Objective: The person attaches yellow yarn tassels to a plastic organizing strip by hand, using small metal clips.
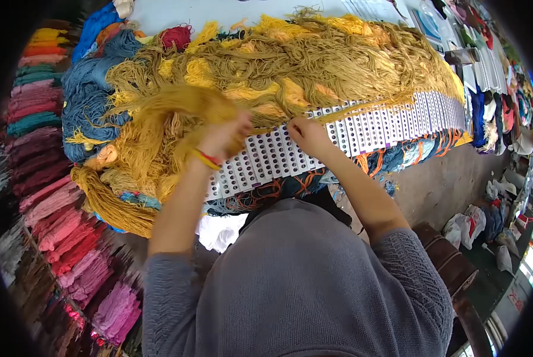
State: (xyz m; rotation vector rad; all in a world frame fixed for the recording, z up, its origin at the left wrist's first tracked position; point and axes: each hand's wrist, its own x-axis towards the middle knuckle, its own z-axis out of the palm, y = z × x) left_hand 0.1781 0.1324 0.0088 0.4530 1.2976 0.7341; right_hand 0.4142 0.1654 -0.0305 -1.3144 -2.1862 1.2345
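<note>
L hand [223,140] fist-closed on mustard yarn bundle [177,110], frame ctr-left; R hand [307,135] pinches yarn strand [272,126] over white perforated card strip [361,132].

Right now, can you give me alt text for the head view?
A person's left hand grips a bunch of mustard-yellow wool yarn while the right hand pinches a strand against a white perforated card strip. Pink and maroon yarn skeins lie along the left.
</note>
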